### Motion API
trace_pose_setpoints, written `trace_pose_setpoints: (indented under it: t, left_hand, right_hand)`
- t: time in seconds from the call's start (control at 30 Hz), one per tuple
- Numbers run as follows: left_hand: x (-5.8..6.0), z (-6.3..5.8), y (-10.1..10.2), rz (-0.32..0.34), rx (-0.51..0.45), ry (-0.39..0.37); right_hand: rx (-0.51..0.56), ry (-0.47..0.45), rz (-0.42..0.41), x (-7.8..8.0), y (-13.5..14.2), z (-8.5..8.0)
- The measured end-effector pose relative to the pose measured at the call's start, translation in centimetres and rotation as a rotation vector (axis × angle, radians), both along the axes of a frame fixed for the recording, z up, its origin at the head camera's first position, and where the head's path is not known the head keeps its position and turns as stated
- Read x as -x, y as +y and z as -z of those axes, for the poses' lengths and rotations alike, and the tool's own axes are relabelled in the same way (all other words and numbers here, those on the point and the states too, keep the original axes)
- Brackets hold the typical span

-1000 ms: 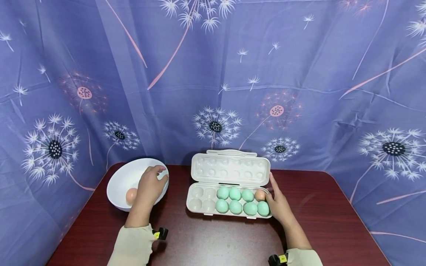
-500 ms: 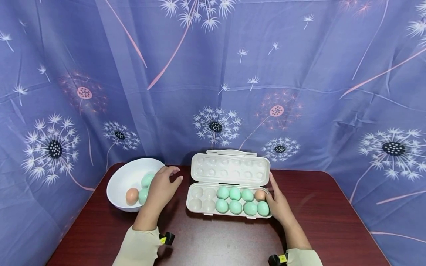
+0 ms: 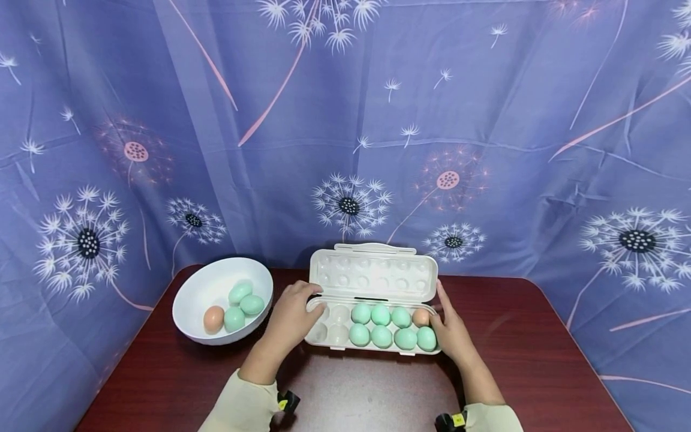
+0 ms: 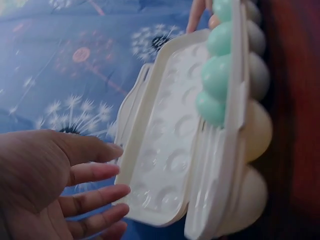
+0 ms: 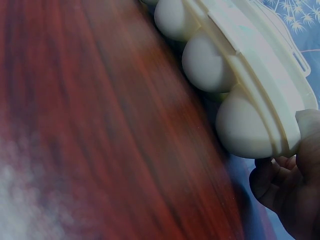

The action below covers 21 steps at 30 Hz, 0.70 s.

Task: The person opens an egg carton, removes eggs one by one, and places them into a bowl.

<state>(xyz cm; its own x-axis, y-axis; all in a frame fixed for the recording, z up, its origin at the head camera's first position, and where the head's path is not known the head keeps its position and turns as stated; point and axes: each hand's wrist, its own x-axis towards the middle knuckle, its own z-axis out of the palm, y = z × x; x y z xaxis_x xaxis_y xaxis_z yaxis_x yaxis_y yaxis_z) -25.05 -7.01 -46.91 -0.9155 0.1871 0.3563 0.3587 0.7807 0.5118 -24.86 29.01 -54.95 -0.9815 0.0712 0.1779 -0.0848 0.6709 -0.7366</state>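
Note:
A white plastic egg carton [image 3: 339,347] stands with its lid [image 3: 372,277] tipped up at the back. Several green eggs [image 3: 382,336] and one brown egg [image 3: 421,317] sit in its middle and right cups, while the left cups show bare plastic. My left hand [image 3: 291,315] is at the carton's left end, fingers spread and loosely bent, with nothing held; the left wrist view shows its fingertips [image 4: 120,192] overlapping the lid's edge. At the right end my right hand [image 3: 453,336] grips the carton, thumb on the rim and fingers curled below it in the right wrist view.
A white bowl [image 3: 186,300] stands at the table's left, holding three green eggs [image 3: 234,319] and one brown egg [image 3: 213,320]. Behind the dark red wooden table [image 3: 372,390] hangs a blue dandelion-print curtain [image 3: 291,198], close to the raised lid.
My left hand has left the bowl and moved right to the carton's left end, uncovering the green eggs in the bowl. The right hand keeps its grip on the carton.

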Motion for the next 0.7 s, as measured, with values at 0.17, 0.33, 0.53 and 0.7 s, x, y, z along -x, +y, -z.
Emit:
trace_pose_setpoints:
  t: [0.17, 0.33, 0.53, 0.7]
  left_hand:
    - [-0.5, 0.9, 1.5, 0.092, 0.014, -0.016]
    - [-1.0, 1.7, 2.8, 0.174, 0.047, -0.01]
    - [-1.9, 2.5, 4.3, 0.245, 0.084, 0.005]
    - [-2.6, 2.9, 5.4, 0.29, 0.128, 0.013]
  right_hand:
    - [0.003, -0.011, -0.005, 0.0, 0.0, -0.1]
    - [0.007, -0.022, -0.013, 0.0, -0.1, -0.2]
    - [0.003, -0.023, -0.013, 0.0, 0.0, -0.1]
    - [-0.005, -0.016, -0.01, 0.0, 0.0, -0.1]
